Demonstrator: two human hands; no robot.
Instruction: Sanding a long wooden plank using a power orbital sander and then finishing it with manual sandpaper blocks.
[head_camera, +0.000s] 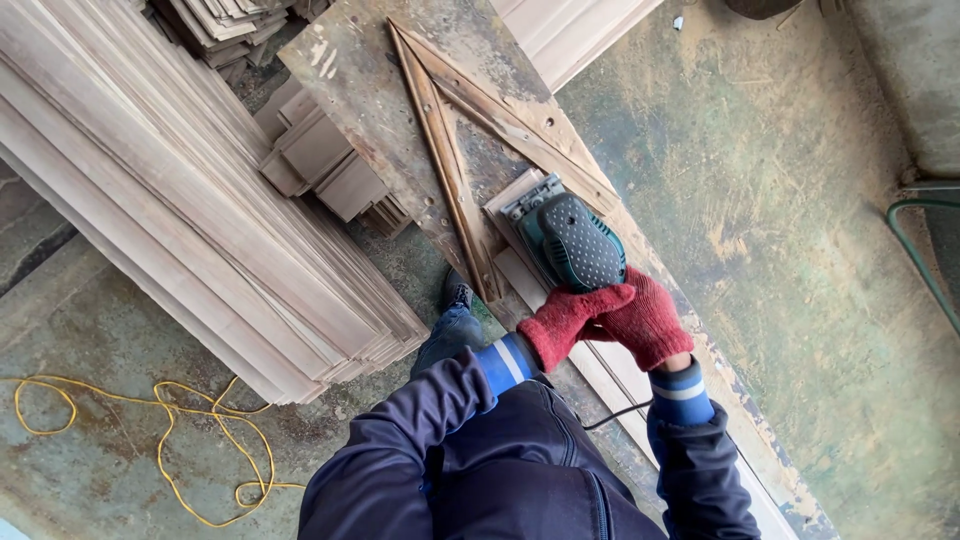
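Note:
A green and black electric sander (566, 238) rests on a pale wooden strip (620, 375) that lies along a worn workbench board (372, 92). Both my hands wear red knit gloves. My left hand (566, 320) grips the near end of the sander from the left. My right hand (648, 318) clasps the same end from the right, the two gloves touching. A black cord (612, 415) runs from under my hands toward my body. A wooden V-shaped jig (452, 130) is fixed on the board just beyond the sander.
A long stack of wooden planks (170, 190) leans at the left. Short moulding offcuts (325, 165) lie under the bench. A yellow cable (165, 440) coils on the concrete floor at lower left. A green hose (915, 250) curves at the right edge. My shoe (457, 292) shows below the bench.

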